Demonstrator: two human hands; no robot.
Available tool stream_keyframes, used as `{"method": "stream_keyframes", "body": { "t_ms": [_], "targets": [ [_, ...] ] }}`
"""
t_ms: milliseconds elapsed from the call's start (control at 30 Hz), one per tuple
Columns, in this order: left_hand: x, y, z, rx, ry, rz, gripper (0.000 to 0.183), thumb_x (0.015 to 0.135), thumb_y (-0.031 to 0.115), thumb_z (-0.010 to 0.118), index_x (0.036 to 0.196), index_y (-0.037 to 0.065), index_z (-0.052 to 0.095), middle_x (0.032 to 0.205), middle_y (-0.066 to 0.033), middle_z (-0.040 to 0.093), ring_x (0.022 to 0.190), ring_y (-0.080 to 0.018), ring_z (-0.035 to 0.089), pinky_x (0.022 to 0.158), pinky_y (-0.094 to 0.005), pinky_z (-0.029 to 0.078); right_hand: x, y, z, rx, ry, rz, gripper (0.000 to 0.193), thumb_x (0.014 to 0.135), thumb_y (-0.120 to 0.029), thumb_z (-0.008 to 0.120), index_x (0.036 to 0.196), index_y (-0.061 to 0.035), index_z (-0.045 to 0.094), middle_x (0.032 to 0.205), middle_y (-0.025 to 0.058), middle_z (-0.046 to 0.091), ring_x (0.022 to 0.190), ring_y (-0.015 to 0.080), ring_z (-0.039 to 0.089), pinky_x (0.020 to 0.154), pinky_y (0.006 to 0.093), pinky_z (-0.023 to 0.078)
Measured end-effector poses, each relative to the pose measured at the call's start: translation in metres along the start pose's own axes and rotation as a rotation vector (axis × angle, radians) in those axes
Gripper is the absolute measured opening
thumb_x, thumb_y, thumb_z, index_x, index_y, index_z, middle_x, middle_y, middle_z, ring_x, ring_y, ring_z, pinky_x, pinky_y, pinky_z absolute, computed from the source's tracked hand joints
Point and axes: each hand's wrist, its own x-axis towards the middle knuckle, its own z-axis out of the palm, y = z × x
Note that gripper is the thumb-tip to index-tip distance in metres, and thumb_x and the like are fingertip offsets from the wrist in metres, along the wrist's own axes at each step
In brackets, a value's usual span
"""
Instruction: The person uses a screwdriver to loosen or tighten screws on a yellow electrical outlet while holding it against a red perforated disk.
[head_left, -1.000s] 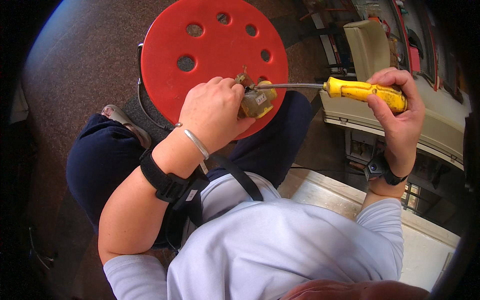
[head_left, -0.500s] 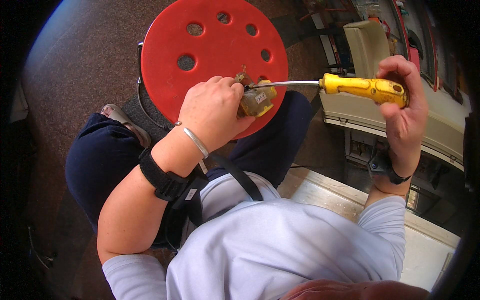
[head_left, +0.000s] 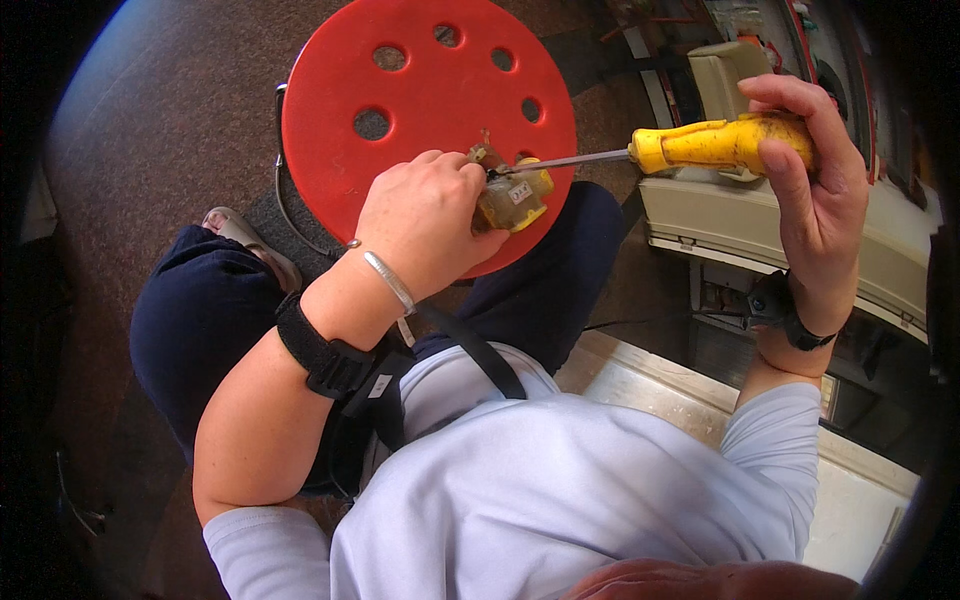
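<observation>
My left hand is closed around a small translucent yellowish block with a white label, and holds it over the near right edge of a red round stool. Its exact kind is not clear. In my right hand is the yellow handle of a screwdriver, gripped at its butt end between thumb and fingers. The metal shaft points left, with its tip at the upper side of the block. My left fingers hide the block's left part, so where the tip sits is hard to make out.
Several round holes pierce the stool seat. My knees in dark trousers flank it. At the right stands a cream-coloured cabinet or bench, with a cream chair-like piece behind it. A dark cable hangs along the stool's left side.
My right hand has risen a little and turned, tilting the screwdriver handle upward and shifting its grip at the butt end. My left hand and the block have stayed nearly still.
</observation>
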Motion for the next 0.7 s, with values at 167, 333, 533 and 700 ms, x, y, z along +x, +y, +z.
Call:
{"method": "stream_keyframes", "body": {
  "t_ms": [167,333,533,700],
  "targets": [
    [0.000,0.000,0.001,-0.006,-0.006,0.008,0.031,0.068,0.028,0.074,0.082,0.003,0.064,0.081,-0.0085,0.060,0.080,-0.0226,0.059,0.070,-0.0324,0.051,0.011,-0.012,0.001,-0.002,0.001,-0.119,0.029,0.090,-0.021,0.054,0.111,-0.0015,0.053,0.104,0.0091,0.052,0.096,0.0159,0.051,0.085,0.0240,0.040],
    [0.000,0.000,0.001,-0.010,-0.004,0.018,0.031,0.068,0.029,0.074,0.082,0.003,0.064,0.082,-0.0084,0.060,0.081,-0.0225,0.059,0.071,-0.0325,0.050,0.015,-0.004,-0.011,-0.114,-0.091,-0.097,0.026,0.090,-0.017,0.053,0.111,-0.0012,0.052,0.105,0.0102,0.053,0.097,0.0172,0.053,0.085,0.0251,0.041],
    [0.000,-0.001,-0.001,-0.008,-0.033,0.000,0.032,0.068,0.029,0.074,0.084,0.003,0.065,0.085,-0.0092,0.061,0.083,-0.0228,0.059,0.072,-0.0325,0.050,0.023,-0.009,-0.012,-0.137,-0.111,-0.149,0.028,0.085,-0.016,0.060,0.108,-0.0010,0.054,0.105,0.0105,0.054,0.098,0.0191,0.055,0.084,0.0264,0.043],
    [0.001,0.000,0.000,-0.009,-0.022,0.017,0.031,0.068,0.028,0.073,0.084,0.003,0.065,0.086,-0.0094,0.061,0.084,-0.0230,0.059,0.073,-0.0323,0.050,0.020,-0.016,-0.015,-0.271,-0.152,-0.209,0.037,0.082,-0.016,0.064,0.115,-0.0036,0.053,0.110,0.0108,0.053,0.099,0.0204,0.055,0.084,0.0272,0.044]
  ]
}}
